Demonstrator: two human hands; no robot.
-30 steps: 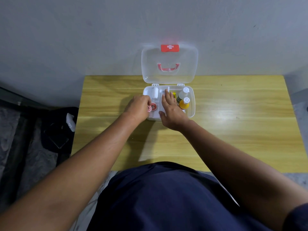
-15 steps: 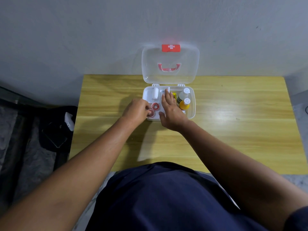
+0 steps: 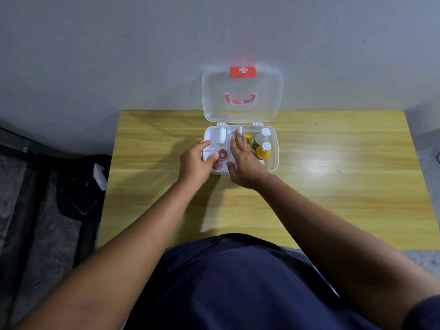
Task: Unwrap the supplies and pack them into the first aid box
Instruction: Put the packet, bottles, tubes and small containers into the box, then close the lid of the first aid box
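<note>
The clear first aid box (image 3: pixel 275 148) stands open at the table's far edge, its lid (image 3: pixel 242 96) leaning on the wall. Inside lie a white bandage roll (image 3: pixel 222 135), red tape rolls (image 3: pixel 223 154), a white bottle (image 3: pixel 260 138) and an orange bottle (image 3: pixel 263 150). My left hand (image 3: pixel 196 163) rests at the box's left rim, index finger stretched out, thumb touching a red tape roll. My right hand (image 3: pixel 242 158) lies flat, fingers spread, on the white insert tray (image 3: pixel 234 131) in the middle of the box.
The yellow wooden table (image 3: pixel 333 186) meets a grey wall. A dark bag (image 3: pixel 81 186) with a white object on it sits on the floor to the left. My dark blue shirt fills the lower view.
My left hand has opened from a closed grip at the box's left front corner, index finger now extended. A red tape roll now lies in the box. My right hand stays on the tray.
</note>
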